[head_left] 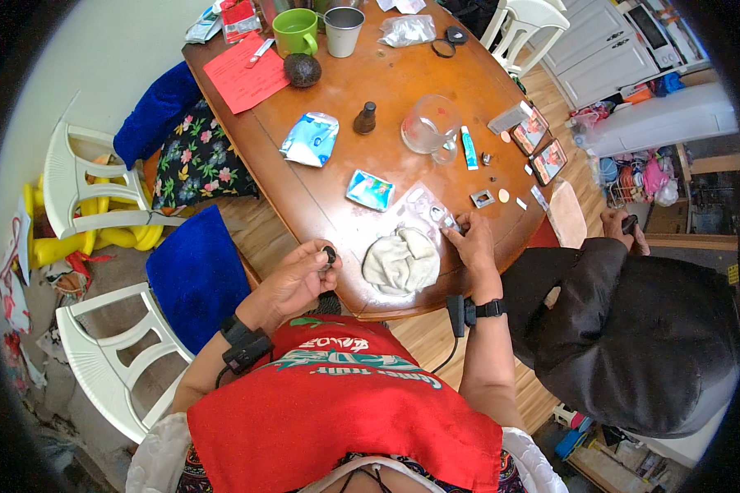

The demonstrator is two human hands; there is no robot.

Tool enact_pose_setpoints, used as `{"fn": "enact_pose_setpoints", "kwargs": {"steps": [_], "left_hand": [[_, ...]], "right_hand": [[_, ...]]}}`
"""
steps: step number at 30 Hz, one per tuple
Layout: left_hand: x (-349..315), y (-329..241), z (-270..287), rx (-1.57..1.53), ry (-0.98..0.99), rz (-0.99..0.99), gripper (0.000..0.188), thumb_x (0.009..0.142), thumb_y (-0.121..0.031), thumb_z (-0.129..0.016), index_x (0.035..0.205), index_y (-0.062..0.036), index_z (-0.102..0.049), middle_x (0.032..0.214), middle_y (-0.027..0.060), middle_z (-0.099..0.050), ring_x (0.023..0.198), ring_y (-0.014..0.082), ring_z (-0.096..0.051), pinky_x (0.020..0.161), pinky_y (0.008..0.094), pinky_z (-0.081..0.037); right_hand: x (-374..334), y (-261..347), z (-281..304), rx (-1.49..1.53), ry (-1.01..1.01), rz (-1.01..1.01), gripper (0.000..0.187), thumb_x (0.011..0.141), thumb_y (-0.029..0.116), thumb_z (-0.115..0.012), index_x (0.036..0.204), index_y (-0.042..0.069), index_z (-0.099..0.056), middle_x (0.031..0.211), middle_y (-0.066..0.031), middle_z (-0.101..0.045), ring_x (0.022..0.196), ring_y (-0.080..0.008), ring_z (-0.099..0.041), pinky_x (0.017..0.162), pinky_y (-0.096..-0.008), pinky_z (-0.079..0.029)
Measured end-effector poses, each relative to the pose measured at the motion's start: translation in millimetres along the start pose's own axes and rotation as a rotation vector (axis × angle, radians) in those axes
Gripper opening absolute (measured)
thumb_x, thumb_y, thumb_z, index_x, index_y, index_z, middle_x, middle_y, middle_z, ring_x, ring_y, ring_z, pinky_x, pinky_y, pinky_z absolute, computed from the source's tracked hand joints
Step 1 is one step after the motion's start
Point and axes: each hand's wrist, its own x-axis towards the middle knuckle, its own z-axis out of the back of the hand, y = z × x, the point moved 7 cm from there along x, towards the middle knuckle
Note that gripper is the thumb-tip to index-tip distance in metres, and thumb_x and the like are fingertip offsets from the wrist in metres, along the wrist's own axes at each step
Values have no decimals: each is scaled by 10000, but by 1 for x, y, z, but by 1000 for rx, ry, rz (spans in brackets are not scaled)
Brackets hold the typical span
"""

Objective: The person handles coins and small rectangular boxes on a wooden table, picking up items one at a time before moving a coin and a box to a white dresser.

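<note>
My left hand (294, 279) is closed at the table's front edge, pinching a small round black piece (330, 255) between thumb and fingers. To the right, my right hand (474, 243) rests at the table with thumb and forefinger together. A small shiny bit shows at its fingertips, beside a clear plastic package (420, 203); what it is I cannot make out. Between my hands lies a crumpled off-white cloth (401, 261). Just beyond are a small blue-and-white packet (370, 190) and a square metal frame (482, 198).
Farther back stand a glass mug (430, 126), a dark small bottle-shaped thing (366, 118), an avocado (302, 70), a green mug (294, 34) and a metal cup (344, 33). A tube (469, 148) and a phone (549, 161) lie right. Close on my right sits another person (633, 320) in dark clothing.
</note>
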Motion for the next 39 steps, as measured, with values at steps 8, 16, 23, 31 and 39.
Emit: {"fn": "enact_pose_setpoints", "kwargs": {"steps": [8, 16, 23, 31, 39], "left_hand": [[2, 2, 5, 7, 2, -9, 215, 852, -186, -599, 1029, -96, -518, 922, 49, -566, 763, 126, -523, 698, 268, -445], [-4, -11, 13, 39, -11, -58, 226, 852, -155, -601, 1054, -84, -526, 901, 51, -594, 729, 121, -544, 672, 259, -454], [-2, -20, 4, 101, 13, -87, 261, 863, -221, -595, 1065, -72, -525, 882, 33, -581, 734, 119, -528, 675, 257, -446], [5, -8, 4, 8, 4, -36, 256, 867, -313, -581, 975, -83, -550, 864, 21, -569, 755, 115, -503, 689, 260, -430], [-3, -9, 13, 46, -57, -45, 245, 874, -324, -568, 963, -96, -553, 875, 27, -574, 743, 118, -513, 671, 260, -429]], "right_hand": [[-7, -4, -18, 210, 127, -97, 179, 796, 136, -621, 829, 0, -509, 728, -164, -563, 674, -273, -551, 654, -368, -442], [-23, -11, 6, 46, -70, -50, 124, 810, 97, -565, 879, -2, -538, 827, -207, -592, 774, -363, -570, 690, -402, -455], [-34, 39, 27, 69, -161, 180, 167, 816, 109, -564, 943, 1, -560, 933, -209, -572, 842, -375, -547, 719, -410, -447], [-73, 113, -6, -10, 196, 740, 217, 790, 137, -621, 973, 22, -603, 899, -140, -606, 802, -289, -585, 722, -340, -462], [23, -6, 36, -391, -510, 205, 193, 783, 100, -581, 966, 57, -624, 914, -150, -616, 890, -326, -563, 784, -423, -451]]}}
